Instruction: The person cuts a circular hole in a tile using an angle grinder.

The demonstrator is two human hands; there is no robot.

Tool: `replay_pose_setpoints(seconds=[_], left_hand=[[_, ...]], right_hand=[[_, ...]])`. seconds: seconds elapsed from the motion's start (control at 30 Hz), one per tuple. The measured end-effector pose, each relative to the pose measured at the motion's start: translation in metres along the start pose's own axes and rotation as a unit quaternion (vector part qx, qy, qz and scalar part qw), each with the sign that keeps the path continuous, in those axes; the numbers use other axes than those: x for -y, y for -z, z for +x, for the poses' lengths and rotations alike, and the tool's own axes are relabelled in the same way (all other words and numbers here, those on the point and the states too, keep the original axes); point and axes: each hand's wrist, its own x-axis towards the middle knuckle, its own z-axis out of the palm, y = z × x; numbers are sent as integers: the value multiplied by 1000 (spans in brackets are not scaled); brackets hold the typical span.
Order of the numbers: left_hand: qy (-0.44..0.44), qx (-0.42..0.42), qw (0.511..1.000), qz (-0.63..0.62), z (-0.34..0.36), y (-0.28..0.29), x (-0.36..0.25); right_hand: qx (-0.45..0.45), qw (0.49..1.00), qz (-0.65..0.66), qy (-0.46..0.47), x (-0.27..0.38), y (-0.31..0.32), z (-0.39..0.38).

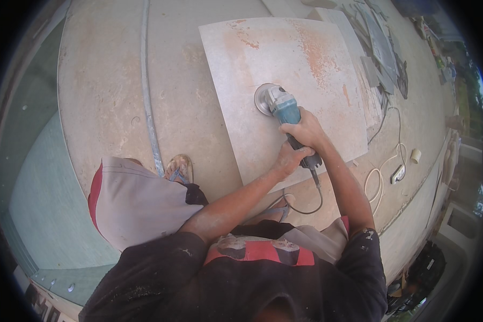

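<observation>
A teal and black angle grinder [288, 112] rests with its disc [262, 100] on a large pale panel [236, 64] marked with orange-brown patches. My right hand [306, 129] is wrapped round the teal body, thumb across the top. Below it, my left hand [294, 158] is closed round the black rear of the grinder, from which a dark cord trails down to the floor.
A long grey pipe [150, 123] lies left of my sandalled foot [181, 166]. Grey offcuts [381, 43] are piled beyond the panel. At the right lie a cream coiled cord [375, 177], a white power strip [398, 173] and a cream cup [416, 155].
</observation>
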Motion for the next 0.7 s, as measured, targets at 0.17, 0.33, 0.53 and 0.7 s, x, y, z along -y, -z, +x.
replay_pose_setpoints(seconds=[0.17, 0.33, 0.53, 0.7], left_hand=[[18, 13, 1000, -13, -2, 2, -4], [20, 22, 999, -20, -4, -1, -1], [23, 28, 997, -75, -8, -7, -6], [26, 18, 996, -81, -8, -8, -8]], right_hand=[[-7, 1000, 6, -5, 7, 2, -6], [-22, 999, -22, -11, 8, 2, -11], [-5, 999, -47, -5, 13, 7, -12], [-10, 996, -82, -26, 16, 5, -8]])
